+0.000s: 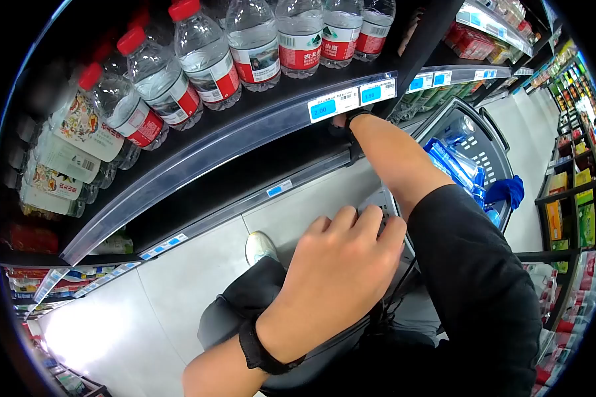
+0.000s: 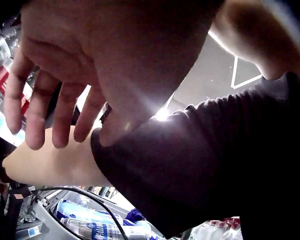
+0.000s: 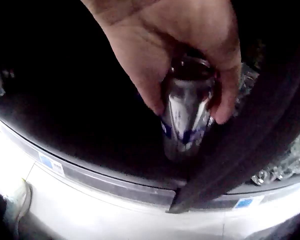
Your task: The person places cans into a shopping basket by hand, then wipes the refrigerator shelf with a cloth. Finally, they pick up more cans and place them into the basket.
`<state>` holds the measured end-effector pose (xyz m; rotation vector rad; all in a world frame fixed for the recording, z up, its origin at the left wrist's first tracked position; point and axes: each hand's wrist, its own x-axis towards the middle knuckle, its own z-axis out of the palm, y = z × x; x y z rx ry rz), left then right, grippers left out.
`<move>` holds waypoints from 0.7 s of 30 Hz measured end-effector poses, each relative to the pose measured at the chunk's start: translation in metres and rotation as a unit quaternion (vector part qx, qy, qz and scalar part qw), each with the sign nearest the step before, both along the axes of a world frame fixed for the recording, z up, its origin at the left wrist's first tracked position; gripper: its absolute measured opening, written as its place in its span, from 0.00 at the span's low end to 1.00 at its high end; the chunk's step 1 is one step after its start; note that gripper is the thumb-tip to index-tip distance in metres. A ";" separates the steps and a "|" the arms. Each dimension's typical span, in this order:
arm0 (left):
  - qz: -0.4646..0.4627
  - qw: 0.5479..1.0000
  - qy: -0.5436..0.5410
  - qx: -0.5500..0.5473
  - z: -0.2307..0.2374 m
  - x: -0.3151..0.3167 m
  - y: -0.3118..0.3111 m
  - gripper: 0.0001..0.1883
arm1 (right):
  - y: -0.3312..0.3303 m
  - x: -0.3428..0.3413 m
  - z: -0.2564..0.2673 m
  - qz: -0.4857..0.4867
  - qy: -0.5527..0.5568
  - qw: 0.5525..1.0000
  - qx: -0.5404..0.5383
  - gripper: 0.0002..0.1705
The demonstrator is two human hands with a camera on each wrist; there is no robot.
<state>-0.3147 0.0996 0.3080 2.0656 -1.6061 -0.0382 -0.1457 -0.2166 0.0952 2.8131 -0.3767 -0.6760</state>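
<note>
Clear bottle (image 3: 186, 117): one, in the right hand (image 3: 177, 47), on the dark lower shelf (image 3: 90, 135) just beside a black upright (image 3: 240, 135).

From the left of the head view, at least three bottles with flowered labels (image 1: 79, 145) lie on their sides (more may be behind them). Next comes a front row of seven clear bottles with red-and-white labels (image 1: 208, 59), all upright; three red caps show plainly among them. Below, one pale shoe (image 1: 259, 247) is on the floor, and one blue-and-white tag (image 1: 279, 188) sits on the low shelf edge.

The left hand (image 1: 344, 255) hovers at the middle, back upward, holding nothing; the left wrist view shows its four fingers and thumb loose and apart. Two blue-and-white price tags (image 1: 352, 99) are side by side on the upper shelf edge, and the right arm reaches in beneath them. There, the right hand grasps the bottle near its top, thumb and fingers on opposite sides. Its body is shiny and see-through, with a blue-marked band low down (the print is too blurred to read).

At the right, one grey basket (image 1: 500, 159) holds several blue-and-clear packages (image 1: 451, 162) and one dark blue bundle (image 1: 506, 192).
</note>
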 end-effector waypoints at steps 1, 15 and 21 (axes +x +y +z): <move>0.000 1.000 -0.004 0.001 0.000 -0.001 0.001 0.10 | 0.004 0.000 -0.001 0.019 0.010 1.000 -0.004 0.41; -0.042 0.945 -0.047 -0.322 0.009 0.006 -0.011 0.16 | 0.148 -0.078 0.113 0.289 -0.043 0.911 0.291 0.34; -0.078 0.891 -0.012 -0.447 0.011 0.016 0.018 0.19 | 0.136 -0.162 0.212 0.256 -0.105 0.892 0.358 0.31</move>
